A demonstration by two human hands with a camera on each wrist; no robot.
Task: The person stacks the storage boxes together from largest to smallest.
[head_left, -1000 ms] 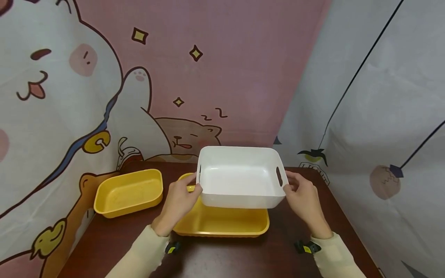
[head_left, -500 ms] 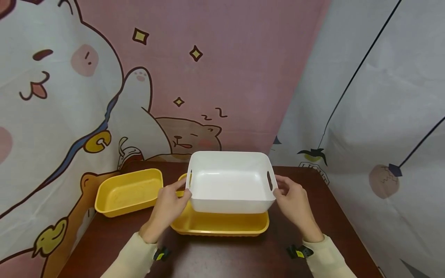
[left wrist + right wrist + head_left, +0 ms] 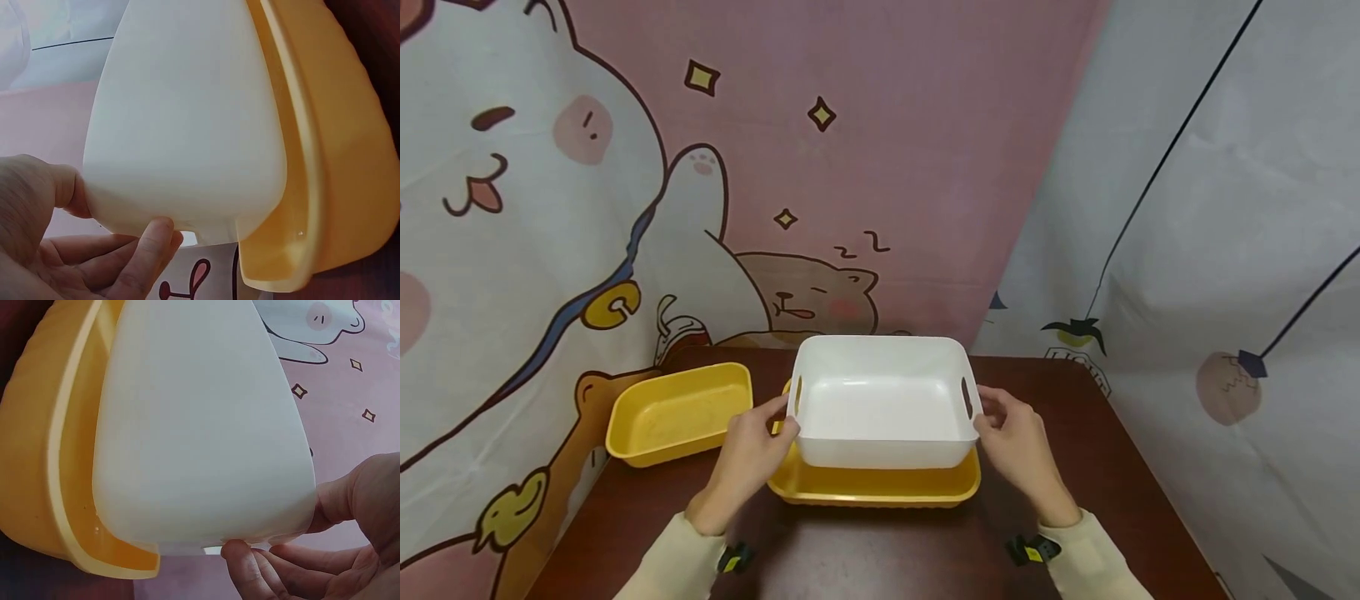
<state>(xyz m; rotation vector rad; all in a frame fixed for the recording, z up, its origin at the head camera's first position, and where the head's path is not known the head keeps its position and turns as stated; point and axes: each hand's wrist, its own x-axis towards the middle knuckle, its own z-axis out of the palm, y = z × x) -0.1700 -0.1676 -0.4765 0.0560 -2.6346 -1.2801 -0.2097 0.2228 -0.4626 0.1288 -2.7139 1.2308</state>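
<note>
Head view: I see a white, rectangular plastic box (image 3: 883, 400) with an open top, held by a person's two hands over a dark reddish-brown counter (image 3: 880, 554). The left hand (image 3: 745, 454) grips its left slotted end, and the right hand (image 3: 1022, 454) grips its right slotted end. Below the box, partly hidden by it, a large yellow plastic tray (image 3: 876, 490) stands midway between the counter's left and right edges. A smaller yellow plastic tray (image 3: 681, 412) stands near the far left corner.

Left wrist view: I see the box's smooth outer wall, pinched between thumb and fingers (image 3: 147, 256) beside the slot. The large tray's rim runs just beside the box; whether they touch, I cannot tell.

Right wrist view: I see the other end pinched likewise by that hand's fingers, the large tray's curved yellow wall alongside.
</note>
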